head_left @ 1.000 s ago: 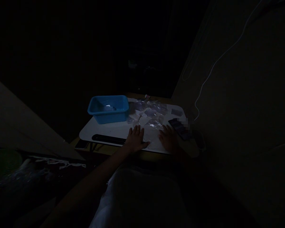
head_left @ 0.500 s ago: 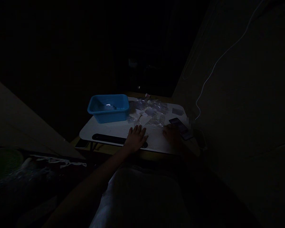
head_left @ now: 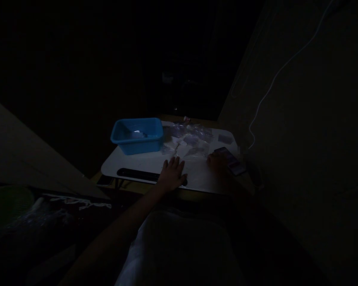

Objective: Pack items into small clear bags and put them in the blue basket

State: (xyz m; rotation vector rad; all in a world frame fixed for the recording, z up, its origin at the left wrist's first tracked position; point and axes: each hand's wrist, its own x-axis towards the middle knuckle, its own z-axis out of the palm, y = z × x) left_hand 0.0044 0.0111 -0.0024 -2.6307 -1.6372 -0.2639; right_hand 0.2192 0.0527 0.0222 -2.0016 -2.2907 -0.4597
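Observation:
My left hand [head_left: 171, 174] lies flat with spread fingers on the white table [head_left: 143, 162], over the right end of a dark slot [head_left: 137, 174] near the front edge. My right hand [head_left: 217, 162] rests at the table's right side, touching or just beside a phone [head_left: 231, 161] with a dimly lit screen. Its fingers look curled, but shadow hides what they hold, if anything. Beyond both hands lie crumpled clear plastic bags [head_left: 193, 135] and some pale pieces [head_left: 181, 149].
A blue basin [head_left: 141, 147] with something pale inside stands at the table's back left. A white cable [head_left: 271, 83] hangs along the right wall. A green basket [head_left: 8, 206] is at the lower left. The room is very dark.
The view has shifted slightly. My right hand's fingers look more drawn in beside the phone. My left hand stays flat on the table.

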